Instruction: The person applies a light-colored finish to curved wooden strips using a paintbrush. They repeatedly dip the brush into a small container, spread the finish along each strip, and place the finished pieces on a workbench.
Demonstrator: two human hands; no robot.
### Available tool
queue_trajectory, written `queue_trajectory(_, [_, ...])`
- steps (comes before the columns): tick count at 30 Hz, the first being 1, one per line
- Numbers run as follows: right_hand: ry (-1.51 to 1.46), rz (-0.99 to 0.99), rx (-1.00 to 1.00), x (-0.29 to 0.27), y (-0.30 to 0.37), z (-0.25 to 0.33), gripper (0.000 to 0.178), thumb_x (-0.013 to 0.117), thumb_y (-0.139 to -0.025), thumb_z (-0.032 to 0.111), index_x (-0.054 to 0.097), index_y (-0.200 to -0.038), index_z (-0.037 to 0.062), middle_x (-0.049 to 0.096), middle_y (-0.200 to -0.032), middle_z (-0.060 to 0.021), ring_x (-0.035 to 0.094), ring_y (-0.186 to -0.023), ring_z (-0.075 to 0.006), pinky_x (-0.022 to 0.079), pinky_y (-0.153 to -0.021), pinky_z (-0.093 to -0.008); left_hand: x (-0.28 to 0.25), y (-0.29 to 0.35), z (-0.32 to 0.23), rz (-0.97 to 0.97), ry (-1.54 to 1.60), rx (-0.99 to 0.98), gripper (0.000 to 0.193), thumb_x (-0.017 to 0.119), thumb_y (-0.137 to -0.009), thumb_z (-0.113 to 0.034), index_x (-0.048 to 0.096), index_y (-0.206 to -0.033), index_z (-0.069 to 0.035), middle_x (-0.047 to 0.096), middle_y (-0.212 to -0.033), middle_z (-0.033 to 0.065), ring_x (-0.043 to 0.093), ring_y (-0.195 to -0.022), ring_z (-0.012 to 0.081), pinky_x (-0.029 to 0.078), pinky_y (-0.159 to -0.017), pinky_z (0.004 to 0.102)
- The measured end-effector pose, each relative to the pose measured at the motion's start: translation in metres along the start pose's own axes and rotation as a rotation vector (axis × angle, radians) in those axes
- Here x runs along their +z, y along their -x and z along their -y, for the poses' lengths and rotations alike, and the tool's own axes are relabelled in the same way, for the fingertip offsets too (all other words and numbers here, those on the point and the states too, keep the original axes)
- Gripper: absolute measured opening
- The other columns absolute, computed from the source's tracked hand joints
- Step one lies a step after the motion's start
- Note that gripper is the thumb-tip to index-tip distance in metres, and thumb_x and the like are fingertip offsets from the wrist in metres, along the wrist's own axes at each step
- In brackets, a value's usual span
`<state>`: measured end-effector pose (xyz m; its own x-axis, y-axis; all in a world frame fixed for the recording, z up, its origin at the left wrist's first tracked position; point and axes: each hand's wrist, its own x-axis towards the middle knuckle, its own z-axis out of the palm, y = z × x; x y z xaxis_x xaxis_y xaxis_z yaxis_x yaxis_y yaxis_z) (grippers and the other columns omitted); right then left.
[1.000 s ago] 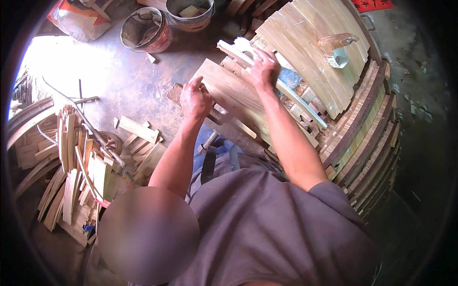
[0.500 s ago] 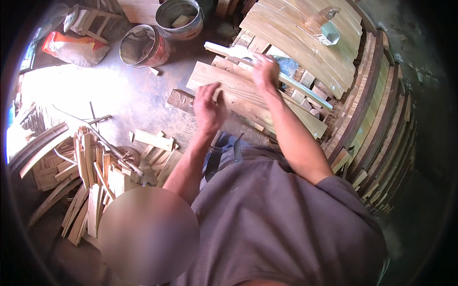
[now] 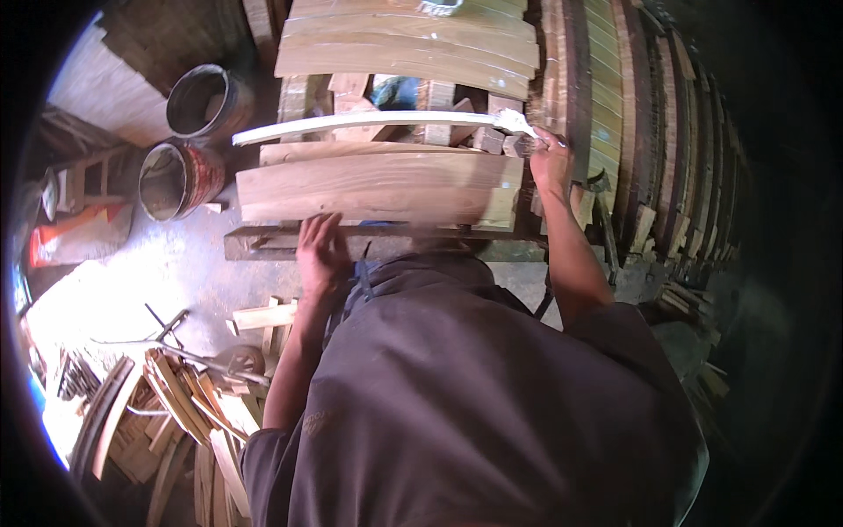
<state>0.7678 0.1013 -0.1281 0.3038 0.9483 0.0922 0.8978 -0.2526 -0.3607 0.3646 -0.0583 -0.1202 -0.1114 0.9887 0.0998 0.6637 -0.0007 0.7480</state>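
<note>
My right hand [image 3: 551, 167] is closed on the handle of a brush [image 3: 511, 121] coated in white. The bristle end lies on the right end of a narrow wood strip [image 3: 369, 123], whose upward edge is white and wet-looking. Beside the near edge of a wide wooden board [image 3: 378, 186] is my left hand [image 3: 322, 250], fingers apart and fingertips at that edge, holding nothing. The wide board lies nearer to me than the strip, partly over another board [image 3: 351, 151].
Beyond the strip lies a panel of joined boards [image 3: 404, 44] with a small pale container [image 3: 439, 7] on it. Wood blocks [image 3: 492, 140] fill the gap. Curved panels [image 3: 606, 105] stand stacked at right. Two buckets [image 3: 180, 180] and a scrap wood pile [image 3: 193, 404] are at left.
My right hand and the brush have moved rightward along the strip to its right end. My left hand has come down to the wide board's near edge. The view has turned.
</note>
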Motion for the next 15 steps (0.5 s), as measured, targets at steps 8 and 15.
queue_trajectory(8, [-0.053,0.013,0.133,-0.027,-0.012,-0.022,0.026,0.06,-0.091,0.016,0.074,-0.112,0.0221,0.072,-0.096,-0.017,0.069,-0.088,-0.0322,0.053,-0.082,-0.038,-0.023,0.011,0.036,-0.205,-0.219,-0.107,0.02,0.062,-0.084,0.001,0.068,-0.102,-0.001,0.068,-0.104,0.0155,0.061,-0.105,0.0334,0.048,-0.094,0.042])
queue_trajectory(15, [-0.345,0.185,-0.184,0.044,0.013,0.084,0.023,0.065,-0.086,0.004,0.075,-0.105,0.0095,0.071,-0.105,-0.0125,0.067,-0.096,-0.026,0.051,-0.086,-0.0341,-0.034,-0.019,0.079,-0.166,-0.477,-0.388,0.034,0.07,-0.082,-0.013,0.068,-0.114,-0.004,0.065,-0.113,0.0151,0.054,-0.114,0.034,0.041,-0.101,0.0442])
